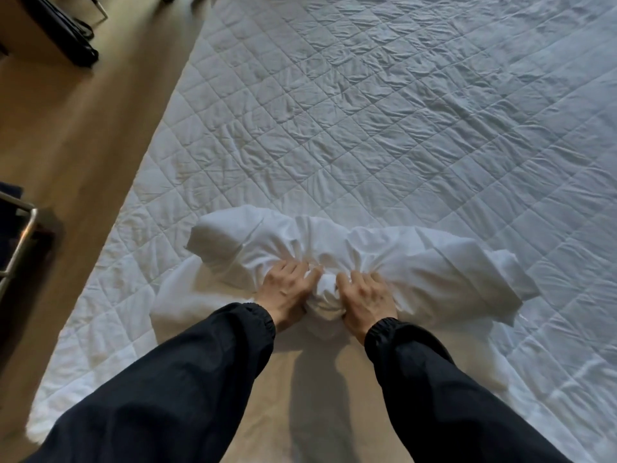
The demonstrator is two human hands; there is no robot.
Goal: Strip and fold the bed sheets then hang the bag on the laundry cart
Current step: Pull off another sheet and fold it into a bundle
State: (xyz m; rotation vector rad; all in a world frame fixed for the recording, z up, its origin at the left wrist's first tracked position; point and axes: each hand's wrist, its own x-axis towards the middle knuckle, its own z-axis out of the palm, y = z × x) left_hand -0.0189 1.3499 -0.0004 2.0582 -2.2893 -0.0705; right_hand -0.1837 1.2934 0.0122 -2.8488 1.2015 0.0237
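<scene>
bed point(367, 128) padding, quilted and white, fills most of the view. nearest, a beige patch point(293, 379) is seen between two dark sleeves point(187, 379); whether it is cloth or floor cannot be told. just beyond, the sheet point(400, 252) lies bunched in a long roll across the bed. its gathered middle is gripped from both sides by the left hand point(283, 290) and the right hand point(369, 299), with the fingers point(347, 282) curled into the cloth. cinching or tying seems to be in hand, so the gather should be kept tight, loose ends tucked in, and both ends kept on the bed. fingertips are buried in folds, so a knot cannot be confirmed. farther left, a metal rail point(20, 242) is cut off by the frame.
</scene>
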